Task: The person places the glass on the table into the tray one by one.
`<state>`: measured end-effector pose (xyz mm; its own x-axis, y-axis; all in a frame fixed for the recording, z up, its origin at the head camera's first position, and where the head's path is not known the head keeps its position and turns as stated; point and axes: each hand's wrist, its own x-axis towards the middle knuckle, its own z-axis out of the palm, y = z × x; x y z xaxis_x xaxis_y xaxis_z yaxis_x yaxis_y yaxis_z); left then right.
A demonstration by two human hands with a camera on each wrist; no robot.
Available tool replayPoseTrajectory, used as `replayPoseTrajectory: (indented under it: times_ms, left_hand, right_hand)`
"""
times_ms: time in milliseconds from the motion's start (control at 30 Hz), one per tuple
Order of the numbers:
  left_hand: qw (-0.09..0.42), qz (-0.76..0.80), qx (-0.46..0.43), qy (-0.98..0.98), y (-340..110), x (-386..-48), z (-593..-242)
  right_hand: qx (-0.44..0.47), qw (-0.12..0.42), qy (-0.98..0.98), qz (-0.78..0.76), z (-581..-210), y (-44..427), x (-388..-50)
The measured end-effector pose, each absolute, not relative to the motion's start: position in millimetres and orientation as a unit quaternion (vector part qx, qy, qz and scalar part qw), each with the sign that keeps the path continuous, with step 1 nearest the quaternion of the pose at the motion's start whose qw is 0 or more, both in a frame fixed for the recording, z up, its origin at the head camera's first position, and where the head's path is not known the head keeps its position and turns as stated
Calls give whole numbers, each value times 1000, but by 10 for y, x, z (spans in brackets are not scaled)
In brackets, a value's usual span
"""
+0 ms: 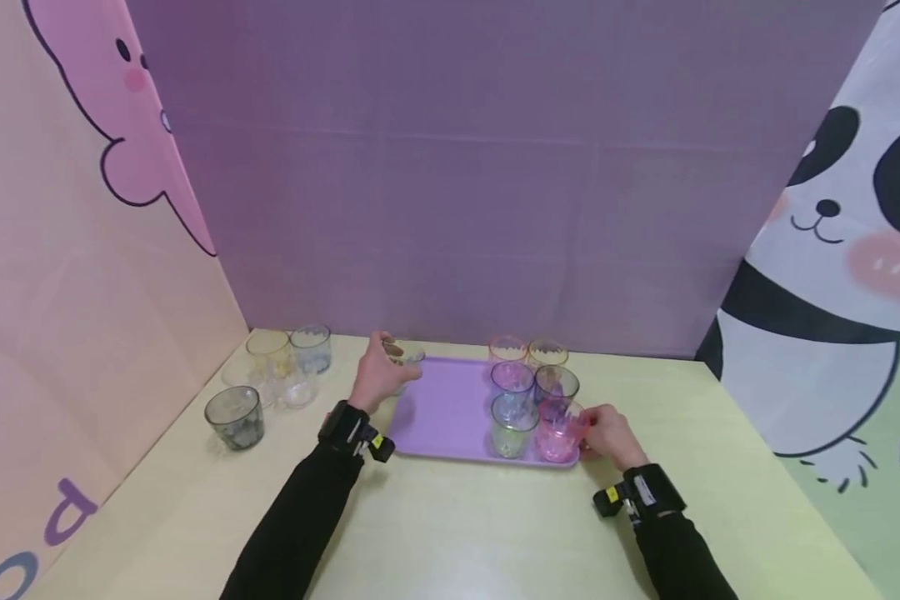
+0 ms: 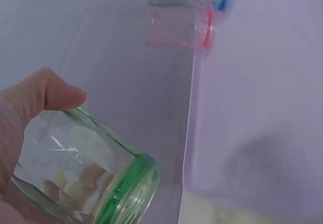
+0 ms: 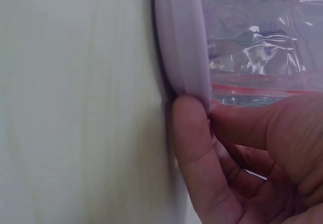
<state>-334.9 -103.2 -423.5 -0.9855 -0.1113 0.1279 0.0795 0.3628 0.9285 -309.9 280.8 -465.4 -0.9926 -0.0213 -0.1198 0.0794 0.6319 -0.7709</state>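
Note:
My left hand (image 1: 378, 375) grips a clear glass (image 2: 75, 158) with a green-tinted base, tilted above the tray's far left corner; the thumb and fingers are round its sides. The lilac tray (image 1: 442, 408) lies flat on the table. At the tray's near right corner, my right hand (image 1: 611, 435) pinches the rim between thumb and finger, beside a pink glass (image 1: 557, 433). In the right wrist view the fingers (image 3: 194, 133) press the tray edge (image 3: 184, 42). Several tinted glasses, one of them green (image 1: 513, 429), stand in two columns on the tray's right side.
Left of the tray several glasses stand on the table: a dark grey one (image 1: 236, 418), a yellow one (image 1: 270, 354), a blue one (image 1: 312, 350) and clear ones (image 1: 296, 389). A purple backdrop (image 1: 450, 183) rises behind the table, with printed panels at both sides.

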Motion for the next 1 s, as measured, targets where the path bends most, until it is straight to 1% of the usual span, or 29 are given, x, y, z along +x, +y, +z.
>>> replayPoseTrajectory:
  times_ms: [233,433,600,767,867,1000]
  left_hand:
    - [62,-591,9,-805,-767,-3466,-4212]
    - [64,-609,8,-790,-552,-3596,-4210]
    - [48,-634,-3,-772,-392,-3681,-4193]
    - [36,-641,10,-766,-231,-3756,-4234]
    - [35,-644,15,-764,-153,-3775,-4272]
    - [49,-626,14,-779,-96,-3782,-4316]
  right_hand:
    - [21,55,905,-421,-4702,2816,-3083]
    - [12,49,908,-415,-4685,2812,-3102]
    - [1,38,909,-414,-4659,2808,-3115]
    - [2,39,907,-420,-4660,2819,-3107]
    - [2,40,908,-417,-4672,2823,-3099]
    - [1,38,910,-414,-4678,2825,-3092]
